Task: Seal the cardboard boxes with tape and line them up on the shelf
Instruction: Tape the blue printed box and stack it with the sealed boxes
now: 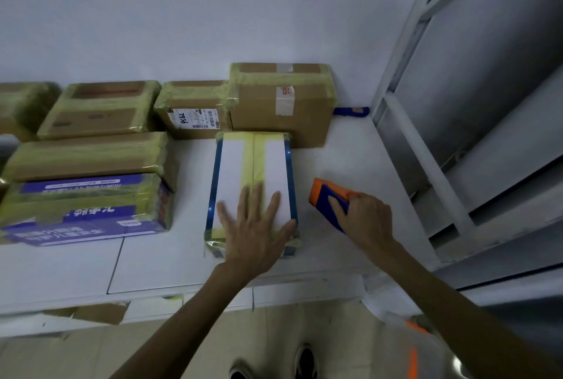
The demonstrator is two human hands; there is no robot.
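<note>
A white box with blue edges (233, 165) lies on the white shelf (170, 269), a strip of yellow tape running down its middle. My left hand (254, 229) rests flat on its near end, fingers spread. To its right my right hand (364, 220) grips an orange and blue tape dispenser (330, 195) that sits on the shelf surface beside the box.
Several taped brown boxes (281, 104) stand in a row along the back wall. A blue printed box (82, 211) with a brown one on top sits at the left. A blue tool (350, 111) lies in the back corner. Grey metal uprights (426, 165) rise at the right.
</note>
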